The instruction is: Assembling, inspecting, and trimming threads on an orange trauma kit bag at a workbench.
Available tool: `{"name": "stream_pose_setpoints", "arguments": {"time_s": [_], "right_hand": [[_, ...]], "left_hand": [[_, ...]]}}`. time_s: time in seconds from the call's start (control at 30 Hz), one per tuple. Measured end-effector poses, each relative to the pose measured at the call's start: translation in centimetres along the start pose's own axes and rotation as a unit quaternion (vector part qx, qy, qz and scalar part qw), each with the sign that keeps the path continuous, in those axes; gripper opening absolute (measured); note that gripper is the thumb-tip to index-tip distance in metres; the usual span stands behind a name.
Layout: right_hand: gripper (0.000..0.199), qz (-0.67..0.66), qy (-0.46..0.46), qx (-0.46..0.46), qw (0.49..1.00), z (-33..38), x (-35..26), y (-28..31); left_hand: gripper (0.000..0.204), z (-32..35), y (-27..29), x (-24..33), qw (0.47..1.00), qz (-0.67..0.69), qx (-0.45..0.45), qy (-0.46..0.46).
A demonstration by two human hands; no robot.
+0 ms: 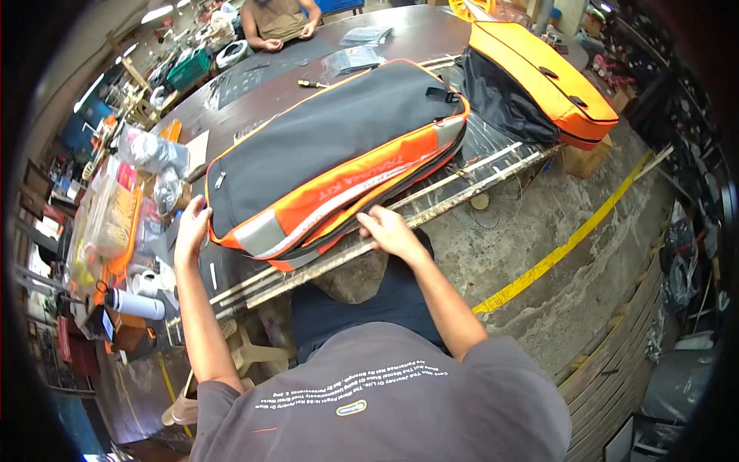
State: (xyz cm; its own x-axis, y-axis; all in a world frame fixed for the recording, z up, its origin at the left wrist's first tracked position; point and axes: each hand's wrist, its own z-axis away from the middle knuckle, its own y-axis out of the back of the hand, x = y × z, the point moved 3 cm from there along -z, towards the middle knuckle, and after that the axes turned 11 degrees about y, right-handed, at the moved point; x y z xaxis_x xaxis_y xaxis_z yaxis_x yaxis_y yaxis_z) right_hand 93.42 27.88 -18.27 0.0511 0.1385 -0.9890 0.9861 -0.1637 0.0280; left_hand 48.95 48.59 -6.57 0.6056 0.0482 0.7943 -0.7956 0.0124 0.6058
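Note:
A large padded bag (308, 138) lies across the table in front of me, its black top edged with orange piping. Along its near side run an orange panel, a silver reflective strip and a dark open-looking seam. At the bag's left end, my left hand (192, 223) grips the corner, thumb and fingers closed around the edge. My right hand (389, 232) is at the near side, its fingers pinched at the lower edge by the seam. Whether a zipper pull is between those fingertips is too small to tell.
A second orange and black bag (531, 69) stands at the table's right end. Clear plastic packets (356, 60) and a screwdriver (311, 84) lie beyond the bag. To the left are a white bottle (137, 303) and a plastic tub (112, 219). Another person (279, 23) sits across the table.

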Motion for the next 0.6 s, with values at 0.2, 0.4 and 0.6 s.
{"name": "stream_pose_setpoints", "arguments": {"time_s": [0.2,0.4,0.6], "right_hand": [[0.022,0.476,0.100,0.245,0.838,0.9,-0.4,15.4],[0.040,0.594,0.152,0.276,0.740,-1.3,4.5,20.4],[0.015,0.550,0.153,0.346,0.744,-1.7,5.0,20.4]], "left_hand": [[0.027,4.3,-10.0,21.1,0.953,0.013,-0.013,-0.301],[0.029,7.8,-26.2,36.1,0.802,-0.148,-0.142,-0.560],[0.028,5.5,-42.2,40.4,0.780,-0.252,-0.175,-0.545]]}}
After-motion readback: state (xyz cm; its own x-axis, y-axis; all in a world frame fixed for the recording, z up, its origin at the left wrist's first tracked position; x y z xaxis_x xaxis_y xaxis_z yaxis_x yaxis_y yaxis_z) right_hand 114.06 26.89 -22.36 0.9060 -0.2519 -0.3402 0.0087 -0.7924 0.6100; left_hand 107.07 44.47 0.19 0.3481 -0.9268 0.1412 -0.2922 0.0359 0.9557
